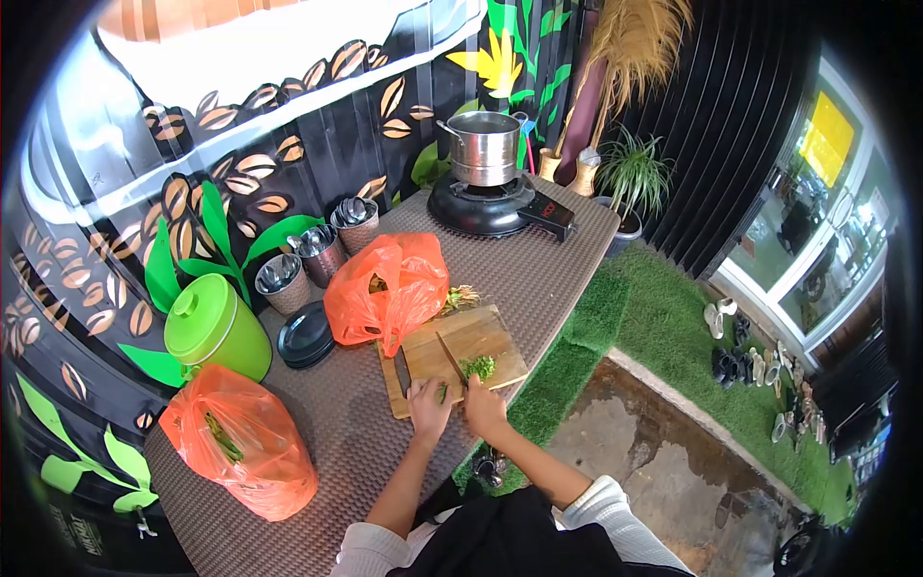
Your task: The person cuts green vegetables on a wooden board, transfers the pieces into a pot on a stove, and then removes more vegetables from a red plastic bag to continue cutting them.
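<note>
A wooden cutting board (495, 332) lies near the table's front edge. My right hand (484, 409) is closed round the handle of a knife (450, 354), whose blade points away from me across the board. Just left of it, my left hand (429, 409) presses curled fingers on a small bunch of greens (442, 392), mostly hidden under them. Chopped greens (478, 367) form a small heap to the right of the blade. Cut-off stem ends (462, 297) lie at the board's far edge, beside an orange plastic bag (394, 288) that overlaps its far left corner.
Another orange bag (245, 447) with greens stands at the left, by a lidded green jug (216, 332). Black plates (306, 337) and several cutlery cups (320, 255) line the wall. A steel pot (484, 149) sits on a portable gas stove (490, 205) at the far end.
</note>
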The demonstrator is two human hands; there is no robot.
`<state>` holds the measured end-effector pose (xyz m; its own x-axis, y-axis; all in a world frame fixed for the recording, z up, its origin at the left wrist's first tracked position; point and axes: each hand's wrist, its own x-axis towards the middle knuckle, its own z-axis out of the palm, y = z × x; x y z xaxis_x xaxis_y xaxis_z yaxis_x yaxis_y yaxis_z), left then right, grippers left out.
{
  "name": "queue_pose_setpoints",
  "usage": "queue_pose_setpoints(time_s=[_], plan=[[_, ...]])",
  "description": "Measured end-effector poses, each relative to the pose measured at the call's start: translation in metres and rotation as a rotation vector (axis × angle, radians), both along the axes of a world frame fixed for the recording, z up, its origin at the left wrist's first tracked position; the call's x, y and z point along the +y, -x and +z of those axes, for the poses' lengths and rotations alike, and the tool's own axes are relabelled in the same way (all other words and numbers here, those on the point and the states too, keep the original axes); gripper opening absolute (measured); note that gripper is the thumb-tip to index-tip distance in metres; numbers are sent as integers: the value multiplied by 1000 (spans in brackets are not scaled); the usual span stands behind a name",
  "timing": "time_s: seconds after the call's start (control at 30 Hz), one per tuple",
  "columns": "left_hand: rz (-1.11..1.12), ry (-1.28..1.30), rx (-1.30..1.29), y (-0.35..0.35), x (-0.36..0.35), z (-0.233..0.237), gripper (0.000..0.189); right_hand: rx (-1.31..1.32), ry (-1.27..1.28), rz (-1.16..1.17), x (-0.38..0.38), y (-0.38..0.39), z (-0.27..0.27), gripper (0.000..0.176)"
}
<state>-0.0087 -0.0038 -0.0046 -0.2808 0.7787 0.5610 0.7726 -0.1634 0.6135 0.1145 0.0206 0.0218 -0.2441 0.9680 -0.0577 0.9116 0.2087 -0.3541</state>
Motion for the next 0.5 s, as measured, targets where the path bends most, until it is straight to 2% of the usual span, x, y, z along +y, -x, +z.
queue_pose_setpoints(time_s=[0.1, 0.17, 0.27, 0.4, 0.47, 0.5], plan=[[-2, 74, -80, 4, 10, -8, 14, 47, 67, 23, 2, -4, 8, 26], [-80, 160, -220, 9, 20, -19, 12, 82, 69, 33, 3, -6, 6, 28], [-110, 173, -269, 12, 28, -22, 13, 119, 72, 49, 1, -8, 8, 31], [-33, 93, -289, 12, 27, -27, 13, 141, 71, 39, -2, -5, 13, 30], [-38, 100, -129, 4, 19, -9, 10, 152, 80, 31, -6, -1, 16, 30], [-39, 100, -129, 2, 17, -6, 10, 161, 86, 22, -7, 1, 16, 30]])
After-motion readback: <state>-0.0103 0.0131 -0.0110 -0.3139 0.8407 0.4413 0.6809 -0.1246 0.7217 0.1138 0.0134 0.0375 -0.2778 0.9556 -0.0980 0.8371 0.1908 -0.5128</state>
